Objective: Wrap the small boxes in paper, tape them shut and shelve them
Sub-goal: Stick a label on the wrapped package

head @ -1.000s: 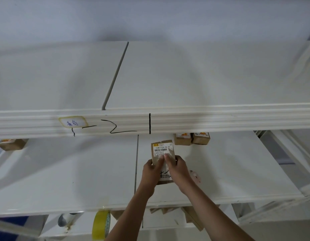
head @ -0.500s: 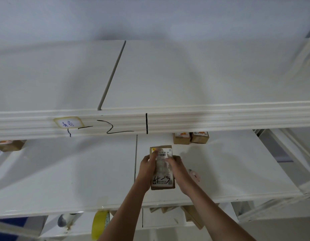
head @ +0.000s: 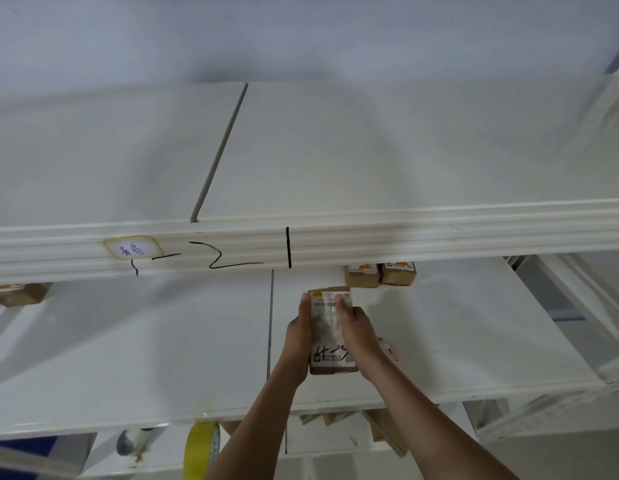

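One wrapped box (head: 330,332) was held flat on the middle shelf (head: 474,341), its long axis running front to back, one short end aimed at the shelf's rear and the other towards its front edge. A printed label was seen face up on top, with handwritten marks near the front end. The left hand (head: 298,336) was laid along the box's left side, fingers straight and pressed against it. The right hand (head: 357,332) was set on the right side, fingers stretched over the label. Two more small boxes (head: 379,275) were counted side by side at the back, well apart from the held one; a fourth box (head: 18,293) was spotted far left. One yellow tape roll (head: 201,450) was seen below the shelf
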Demonstrator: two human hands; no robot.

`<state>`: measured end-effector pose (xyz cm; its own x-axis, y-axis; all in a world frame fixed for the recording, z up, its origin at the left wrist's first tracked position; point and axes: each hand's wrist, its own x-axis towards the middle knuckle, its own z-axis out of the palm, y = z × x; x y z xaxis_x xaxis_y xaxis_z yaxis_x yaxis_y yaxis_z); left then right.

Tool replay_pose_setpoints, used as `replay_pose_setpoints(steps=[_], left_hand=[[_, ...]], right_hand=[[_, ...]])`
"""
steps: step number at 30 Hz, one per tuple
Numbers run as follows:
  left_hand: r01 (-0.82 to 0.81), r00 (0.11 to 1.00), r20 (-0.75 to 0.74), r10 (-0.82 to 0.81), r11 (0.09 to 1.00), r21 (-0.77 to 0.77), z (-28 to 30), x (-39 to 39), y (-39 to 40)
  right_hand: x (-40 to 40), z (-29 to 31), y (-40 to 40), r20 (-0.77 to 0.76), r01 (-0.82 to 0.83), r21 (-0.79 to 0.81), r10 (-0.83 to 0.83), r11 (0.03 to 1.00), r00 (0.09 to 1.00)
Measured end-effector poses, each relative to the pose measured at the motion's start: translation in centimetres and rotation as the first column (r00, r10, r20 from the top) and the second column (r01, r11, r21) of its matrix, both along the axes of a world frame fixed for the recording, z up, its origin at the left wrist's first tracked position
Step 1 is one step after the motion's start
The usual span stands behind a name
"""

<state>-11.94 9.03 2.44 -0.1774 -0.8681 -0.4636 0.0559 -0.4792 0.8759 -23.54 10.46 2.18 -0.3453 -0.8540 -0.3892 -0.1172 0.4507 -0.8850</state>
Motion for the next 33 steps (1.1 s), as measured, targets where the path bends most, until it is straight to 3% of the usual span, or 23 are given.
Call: replay_pose_setpoints(steps=[2,4,6,9,12,14,20,24,28,30,33], left_hand=[[0.128,0.989,-0.079,-0.128,0.992,-0.006,-0.3,0.6,0.0],[0.237,0.971,-0.042,-0.237,0.971,-0.012,-1.0,1.0,0.3],[0.203,0.979,-0.036,-0.203,0.979,0.001,-1.6,1.0,0.5],[0.044,0.99,-0.134,-0.042,0.999,0.01,-1.9,1.0,0.7],[0.104,0.98,-0.171,-0.097,0.994,0.032,-1.9,1.6,0.6],[0.168,0.975,-0.155,-0.162,0.986,0.024,-2.0,2.1,0.7],[0.119,0.986,-0.105,-0.127,0.99,-0.083,-2.0,1.8,0.9],[0.098,0.991,-0.094,-0.099,0.995,-0.02,-2.0,1.4,0.9],[0.064,0.978,0.203,-0.039,0.991,-0.119,-2.1,1.2,0.9],[0.037,0.995,0.095,-0.024,0.991,-0.132,-1.6,1.1,0.8],[0.153,0.986,-0.071,-0.154,0.988,-0.023,-0.6,0.6,0.7]], right_hand=[[-0.8,-0.4,-0.3,0.126,0.045,0.018,-0.047,0.999,0.991],[-1.9,-1.1,-0.9,0.246,0.062,0.067,-0.077,0.996,0.966],[-2.7,-1.5,-0.9,0.324,0.022,0.07,-0.043,0.997,0.945],[-2.4,-0.3,0.5,0.233,-0.11,0.102,0.083,0.989,0.969],[-1.8,0.2,1.5,0.16,-0.23,0.089,0.214,0.969,0.964],[-1.7,0.4,1.7,0.094,-0.226,0.072,0.219,0.972,0.971],[-1.3,1.3,2.2,-0.114,-0.26,0.124,0.274,0.958,0.955],[-1.3,1.3,2.3,-0.089,-0.184,0.145,0.199,0.972,0.976],[-1.9,1.4,2.3,-0.081,-0.028,0.114,0.038,0.993,0.996],[-1.8,1.2,2.2,-0.098,-0.051,0.075,0.058,0.996,0.993],[-1.0,0.8,2.3,-0.1,-0.112,-0.029,0.108,0.993,0.989]])
